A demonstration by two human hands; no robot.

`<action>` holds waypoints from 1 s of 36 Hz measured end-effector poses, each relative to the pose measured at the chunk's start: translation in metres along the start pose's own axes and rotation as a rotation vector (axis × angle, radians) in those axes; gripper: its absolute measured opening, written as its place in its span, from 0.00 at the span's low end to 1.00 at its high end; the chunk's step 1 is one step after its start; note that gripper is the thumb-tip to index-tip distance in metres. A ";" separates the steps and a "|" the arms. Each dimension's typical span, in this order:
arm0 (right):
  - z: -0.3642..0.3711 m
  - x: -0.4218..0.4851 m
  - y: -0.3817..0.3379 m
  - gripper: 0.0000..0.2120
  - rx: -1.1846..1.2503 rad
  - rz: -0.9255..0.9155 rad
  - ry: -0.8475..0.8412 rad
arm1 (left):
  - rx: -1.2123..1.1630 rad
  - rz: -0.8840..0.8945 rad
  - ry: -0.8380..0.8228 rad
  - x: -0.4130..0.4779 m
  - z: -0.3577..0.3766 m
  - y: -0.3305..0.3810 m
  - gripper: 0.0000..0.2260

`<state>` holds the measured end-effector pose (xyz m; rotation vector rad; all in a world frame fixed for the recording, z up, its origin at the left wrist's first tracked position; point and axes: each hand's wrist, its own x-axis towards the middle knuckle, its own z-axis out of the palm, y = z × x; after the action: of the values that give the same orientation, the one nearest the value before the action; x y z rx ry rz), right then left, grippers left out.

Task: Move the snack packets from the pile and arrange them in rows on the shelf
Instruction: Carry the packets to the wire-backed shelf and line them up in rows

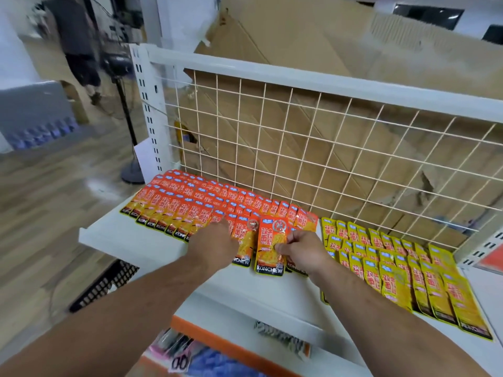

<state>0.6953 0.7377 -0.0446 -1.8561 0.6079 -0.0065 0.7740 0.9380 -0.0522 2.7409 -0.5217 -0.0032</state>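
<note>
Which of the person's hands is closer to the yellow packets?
Right. The right hand is just beside the yellow packets, pinching an orange packet; the left hand rests farther away on the orange rows.

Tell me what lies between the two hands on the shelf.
Head view: a flat orange foil snack packet on the white metal shelf beside the left hand, and a second orange packet pinched by the right hand.

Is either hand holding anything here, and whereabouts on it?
The right hand pinches an orange packet at mid-height, by its right edge. The left hand just rests on the shelved packets.
</note>
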 end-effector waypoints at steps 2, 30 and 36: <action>0.000 0.001 -0.001 0.17 -0.009 0.000 -0.012 | 0.071 0.075 0.089 -0.001 -0.001 -0.003 0.16; 0.060 -0.003 -0.035 0.08 -0.596 0.128 0.231 | 0.174 0.396 -0.091 0.034 -0.029 -0.040 0.28; 0.067 -0.005 -0.035 0.10 -0.656 0.174 0.319 | 0.175 0.422 -0.105 0.033 -0.030 -0.043 0.31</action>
<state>0.7246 0.8072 -0.0372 -2.4492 1.0874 0.0136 0.8225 0.9740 -0.0362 2.7486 -1.1701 0.0038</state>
